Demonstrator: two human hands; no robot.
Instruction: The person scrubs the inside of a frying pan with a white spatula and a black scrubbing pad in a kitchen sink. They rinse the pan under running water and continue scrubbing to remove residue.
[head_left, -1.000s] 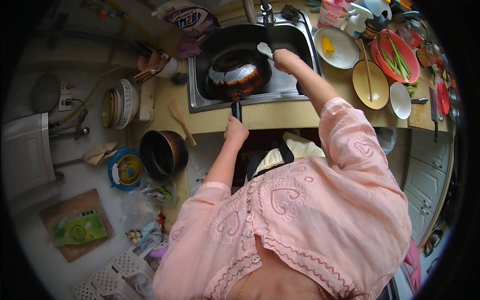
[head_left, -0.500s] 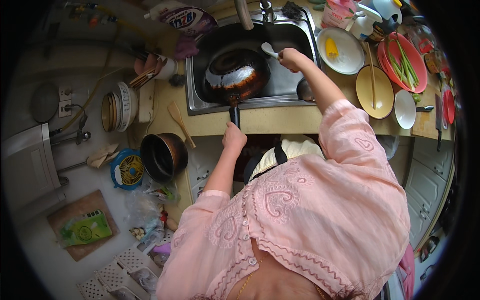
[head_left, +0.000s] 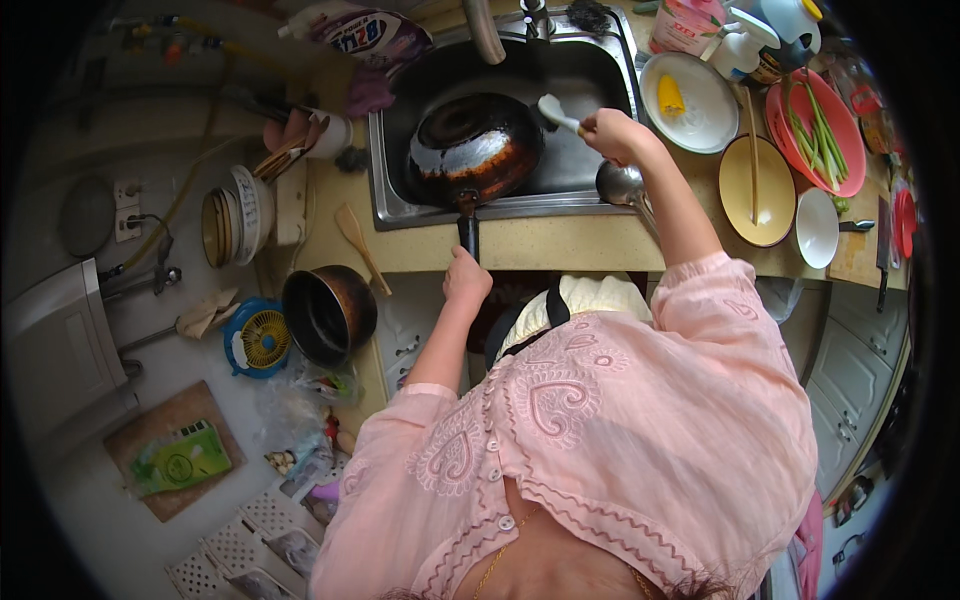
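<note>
A wok (head_left: pixel 478 148) with a scorched, wet-looking outer bottom lies upside down in the steel sink (head_left: pixel 590 190). Its black handle (head_left: pixel 469 232) sticks out over the sink's front edge, and my left hand (head_left: pixel 466 278) is closed round the handle's end. To the right of the wok, my right hand (head_left: pixel 614 136) grips a white-headed brush (head_left: pixel 558 112). The brush head is apart from the wok, above the right half of the sink. Below my right hand, a metal ladle (head_left: pixel 620 183) rests at the sink's right front corner, partly hidden by my forearm.
The faucet (head_left: pixel 485 32) hangs over the sink's back. Right of the sink stand a white bowl (head_left: pixel 712 135), a yellow bowl (head_left: pixel 738 215) with chopsticks, a red basin (head_left: pixel 848 180) with green stalks, and a knife (head_left: pixel 883 255). Left are a wooden spatula (head_left: pixel 362 248) and a dark pot (head_left: pixel 325 318).
My right hand with the brush has moved right and slightly nearer to me, away from the wok. More of the ladle now shows. My left hand stays on the wok's handle.
</note>
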